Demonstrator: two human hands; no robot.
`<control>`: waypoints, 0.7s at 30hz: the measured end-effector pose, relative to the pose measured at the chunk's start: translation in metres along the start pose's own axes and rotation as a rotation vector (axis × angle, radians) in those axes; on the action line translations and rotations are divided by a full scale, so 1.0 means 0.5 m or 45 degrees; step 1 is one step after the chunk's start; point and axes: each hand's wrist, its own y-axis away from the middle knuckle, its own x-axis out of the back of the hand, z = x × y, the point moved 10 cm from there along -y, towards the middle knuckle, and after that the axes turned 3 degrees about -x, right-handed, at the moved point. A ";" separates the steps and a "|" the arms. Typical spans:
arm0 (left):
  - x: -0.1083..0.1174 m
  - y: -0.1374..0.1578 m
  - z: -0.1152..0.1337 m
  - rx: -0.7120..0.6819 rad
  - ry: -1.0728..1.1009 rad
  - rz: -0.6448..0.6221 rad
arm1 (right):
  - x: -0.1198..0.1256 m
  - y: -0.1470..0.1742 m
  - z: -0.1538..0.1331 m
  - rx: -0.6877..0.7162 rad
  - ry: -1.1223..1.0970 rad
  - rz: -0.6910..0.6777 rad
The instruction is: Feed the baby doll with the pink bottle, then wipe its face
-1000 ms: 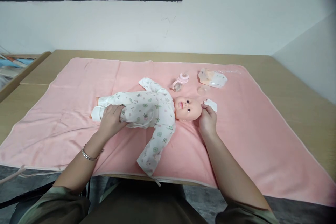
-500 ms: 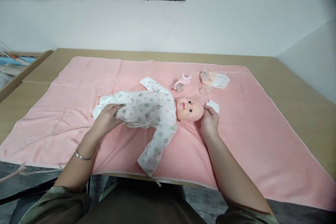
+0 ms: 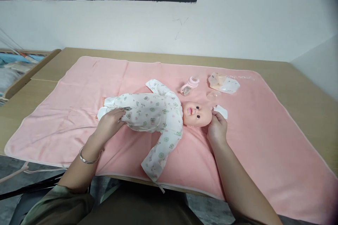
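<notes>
The doll (image 3: 158,112) lies on its back mid-blanket, head toward the right. The left hand (image 3: 109,124) rests loosely curled on the doll's hip and leg, fingers pressing the romper, not clamped. The right hand (image 3: 218,128) cups the top of the doll's head, fingers half closed. Steadying the head while handling the legs gently seems wise. Beyond the doll's head lie a bottle (image 3: 189,86), a wrapper (image 3: 224,83) and a white pad (image 3: 221,111). The pink blanket (image 3: 264,140) covers a wooden table (image 3: 303,88) against a white wall.

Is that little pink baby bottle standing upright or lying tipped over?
Tipped over. The pink bottle lies on its side on the pink blanket, just beyond the doll, apart from both hands.
</notes>
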 end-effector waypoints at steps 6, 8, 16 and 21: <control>-0.004 0.000 -0.001 0.020 0.000 0.007 | 0.001 0.003 -0.009 0.054 0.016 0.013; -0.004 0.001 -0.004 0.039 -0.004 0.024 | 0.001 0.003 -0.009 0.052 0.012 0.010; -0.001 0.003 -0.003 0.009 -0.072 0.024 | 0.002 0.009 -0.012 0.028 0.014 0.025; 0.000 0.001 -0.004 0.029 -0.054 0.005 | 0.004 0.011 -0.012 0.009 0.013 0.031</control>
